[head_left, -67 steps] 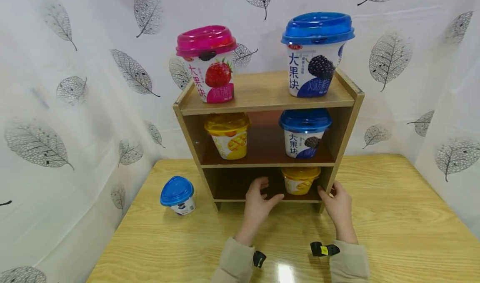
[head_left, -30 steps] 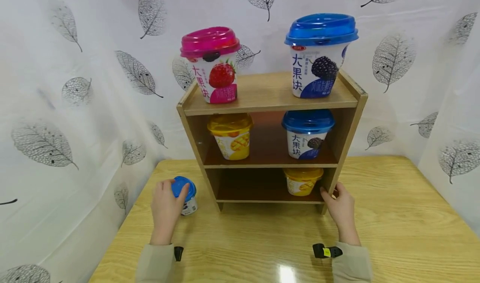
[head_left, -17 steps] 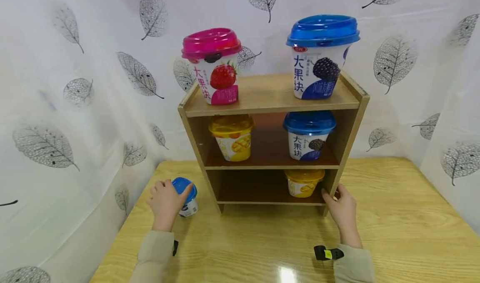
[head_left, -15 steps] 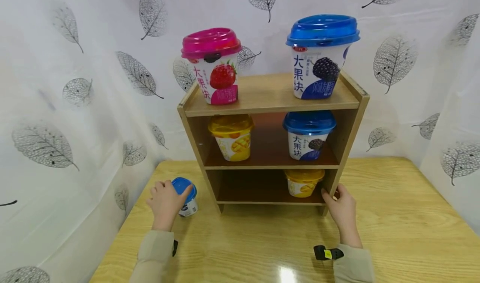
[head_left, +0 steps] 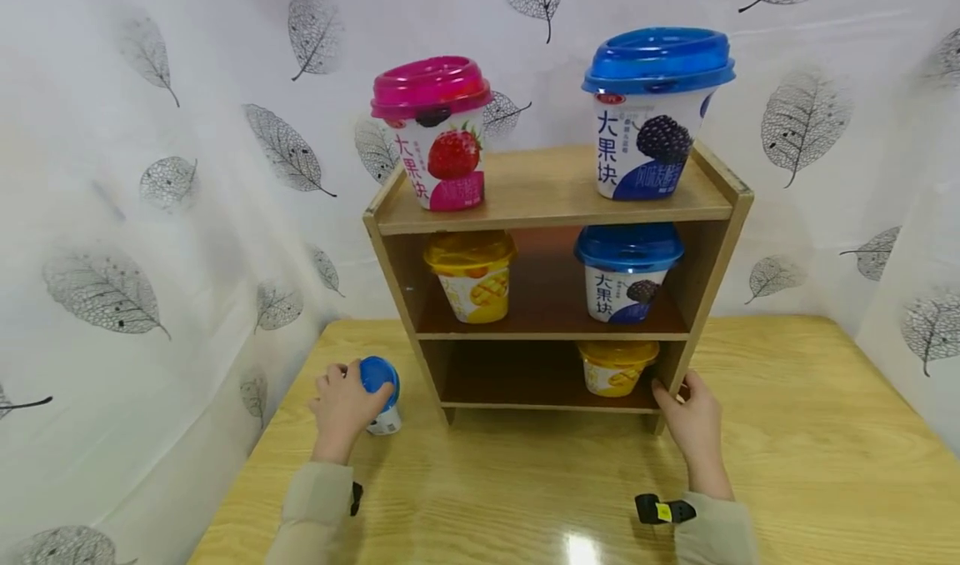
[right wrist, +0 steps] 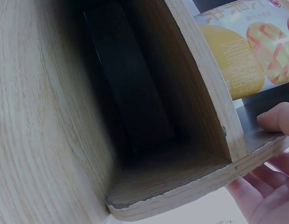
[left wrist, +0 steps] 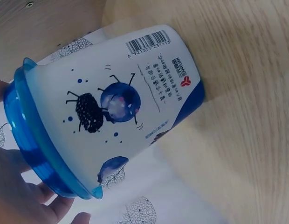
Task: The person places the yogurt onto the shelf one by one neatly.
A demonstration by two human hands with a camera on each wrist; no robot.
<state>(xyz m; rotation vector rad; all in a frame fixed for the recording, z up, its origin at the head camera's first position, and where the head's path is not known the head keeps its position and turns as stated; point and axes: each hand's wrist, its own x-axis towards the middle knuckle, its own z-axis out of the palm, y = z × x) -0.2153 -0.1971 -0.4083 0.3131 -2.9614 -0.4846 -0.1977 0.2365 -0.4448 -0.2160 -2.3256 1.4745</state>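
On the left of the table stands a blackberry yogurt cup with a blue lid. My left hand grips it by the lid from above, thumb and fingers on opposite sides. The left wrist view shows the white cup with its base at the wooden tabletop and fingers bent around the lid rim. My right hand holds the small wooden shelf by its lower right side panel. Its thumb lies inside the bottom compartment, beside a yellow-lidded yogurt cup, the other fingers outside.
A pink-lidded strawberry cup and a large blue-lidded cup stand on top of the shelf. A yellow-lidded cup and a blue-lidded one occupy the middle level. A leaf-patterned curtain hangs behind.
My left hand has left the shelf's bottom compartment, moved left to the blue-lidded cup on the table and closed around its lid. My right hand has stayed on the side panel.
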